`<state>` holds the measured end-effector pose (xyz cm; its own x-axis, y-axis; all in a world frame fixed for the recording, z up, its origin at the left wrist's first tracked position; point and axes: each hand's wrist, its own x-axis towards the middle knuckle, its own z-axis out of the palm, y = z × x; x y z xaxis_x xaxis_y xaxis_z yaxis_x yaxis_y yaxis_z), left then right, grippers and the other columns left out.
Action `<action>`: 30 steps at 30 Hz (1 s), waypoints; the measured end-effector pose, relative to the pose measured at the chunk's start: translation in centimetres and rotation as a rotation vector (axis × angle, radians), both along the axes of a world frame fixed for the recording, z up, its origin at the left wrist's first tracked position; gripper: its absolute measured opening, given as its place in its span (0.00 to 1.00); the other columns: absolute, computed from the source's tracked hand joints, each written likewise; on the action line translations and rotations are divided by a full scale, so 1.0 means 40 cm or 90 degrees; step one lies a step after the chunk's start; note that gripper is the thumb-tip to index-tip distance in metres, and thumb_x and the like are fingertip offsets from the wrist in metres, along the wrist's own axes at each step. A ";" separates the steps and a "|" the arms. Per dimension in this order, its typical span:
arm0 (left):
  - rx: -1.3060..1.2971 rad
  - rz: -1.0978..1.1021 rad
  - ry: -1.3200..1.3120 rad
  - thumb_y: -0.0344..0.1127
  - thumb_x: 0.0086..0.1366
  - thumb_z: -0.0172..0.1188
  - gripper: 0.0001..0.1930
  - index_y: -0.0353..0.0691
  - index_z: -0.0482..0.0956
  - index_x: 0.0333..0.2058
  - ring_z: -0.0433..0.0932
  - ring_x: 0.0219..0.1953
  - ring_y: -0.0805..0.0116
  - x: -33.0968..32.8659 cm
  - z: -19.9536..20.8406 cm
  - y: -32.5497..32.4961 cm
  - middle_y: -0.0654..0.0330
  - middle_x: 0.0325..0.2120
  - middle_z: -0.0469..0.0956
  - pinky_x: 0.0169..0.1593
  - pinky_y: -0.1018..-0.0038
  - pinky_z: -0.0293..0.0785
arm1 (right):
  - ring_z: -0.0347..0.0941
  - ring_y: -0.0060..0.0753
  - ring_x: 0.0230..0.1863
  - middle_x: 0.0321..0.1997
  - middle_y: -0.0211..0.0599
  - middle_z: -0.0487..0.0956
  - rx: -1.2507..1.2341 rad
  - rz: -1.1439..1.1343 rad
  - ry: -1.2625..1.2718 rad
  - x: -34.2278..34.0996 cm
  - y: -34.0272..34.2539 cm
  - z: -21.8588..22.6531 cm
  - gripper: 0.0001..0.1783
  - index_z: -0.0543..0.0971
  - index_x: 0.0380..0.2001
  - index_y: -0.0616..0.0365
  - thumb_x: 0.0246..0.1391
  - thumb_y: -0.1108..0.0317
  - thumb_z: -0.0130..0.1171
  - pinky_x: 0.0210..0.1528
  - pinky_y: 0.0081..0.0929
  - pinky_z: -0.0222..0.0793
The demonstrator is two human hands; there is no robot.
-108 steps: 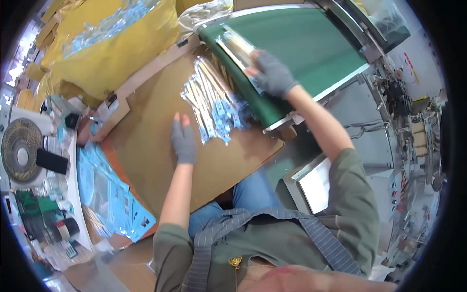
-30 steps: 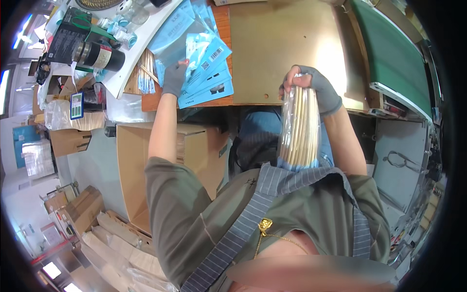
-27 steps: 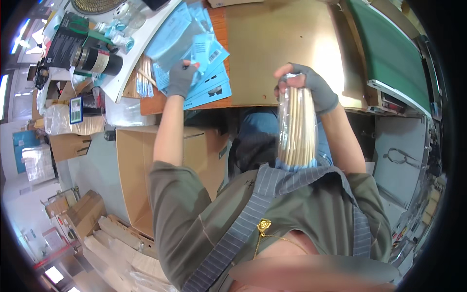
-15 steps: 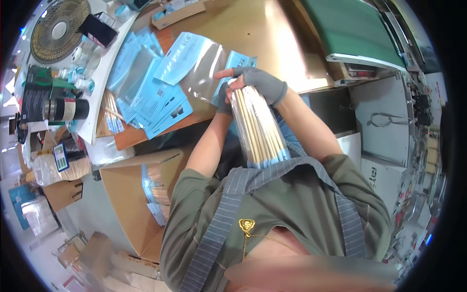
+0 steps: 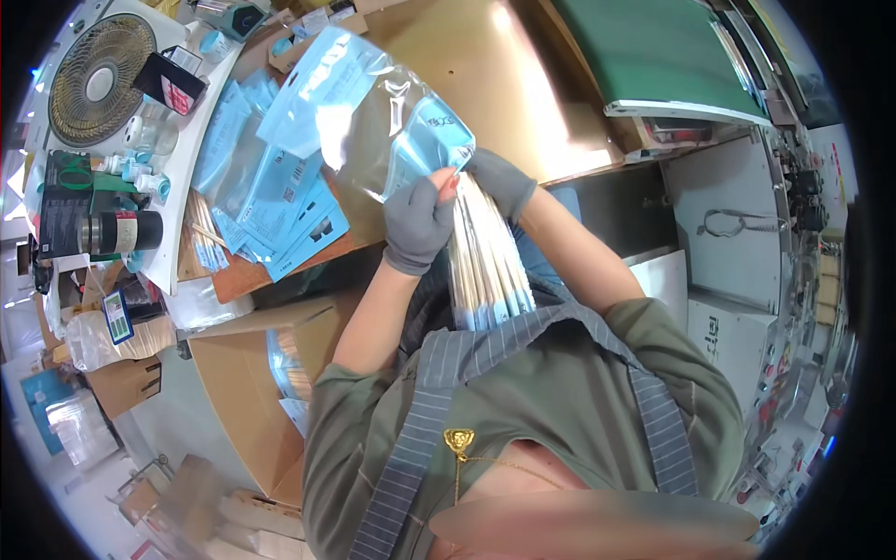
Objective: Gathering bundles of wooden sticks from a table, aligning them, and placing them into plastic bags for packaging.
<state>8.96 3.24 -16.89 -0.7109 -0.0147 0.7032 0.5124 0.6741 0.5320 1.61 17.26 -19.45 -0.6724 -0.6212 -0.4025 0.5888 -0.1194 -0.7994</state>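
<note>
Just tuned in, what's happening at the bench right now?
A person in grey gloves is working over a brown table. The left hand pinches the mouth of a clear-and-blue plastic pouch, holding it up above the table. The right hand grips a bundle of long thin sticks at its top end, right at the pouch's opening; the sticks hang down toward the person's lap. More blue pouches lie stacked on the table's left side, near a small fan.
</note>
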 end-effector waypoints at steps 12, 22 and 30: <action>0.128 -0.148 -0.252 0.34 0.62 0.57 0.06 0.39 0.79 0.31 0.77 0.21 0.58 0.104 0.144 0.039 0.52 0.19 0.76 0.28 0.70 0.73 | 0.71 0.46 0.19 0.15 0.44 0.71 0.646 -0.100 0.880 0.138 0.144 0.193 0.18 0.76 0.25 0.55 0.45 0.50 0.60 0.24 0.34 0.65; -0.150 -0.142 -0.200 0.33 0.51 0.58 0.08 0.33 0.80 0.25 0.74 0.18 0.65 -0.137 0.551 -0.053 0.51 0.16 0.76 0.24 0.71 0.69 | 0.77 0.51 0.32 0.26 0.51 0.78 0.621 -0.214 1.145 -0.040 -0.020 0.539 0.13 0.76 0.28 0.59 0.42 0.60 0.57 0.32 0.39 0.72; -0.506 -0.004 -0.382 0.39 0.53 0.58 0.13 0.32 0.74 0.24 0.72 0.19 0.74 -0.209 0.474 -0.355 0.61 0.15 0.71 0.25 0.77 0.68 | 0.76 0.49 0.29 0.29 0.47 0.79 0.717 -0.120 1.017 -0.141 0.072 0.601 0.08 0.79 0.25 0.56 0.43 0.67 0.52 0.34 0.38 0.72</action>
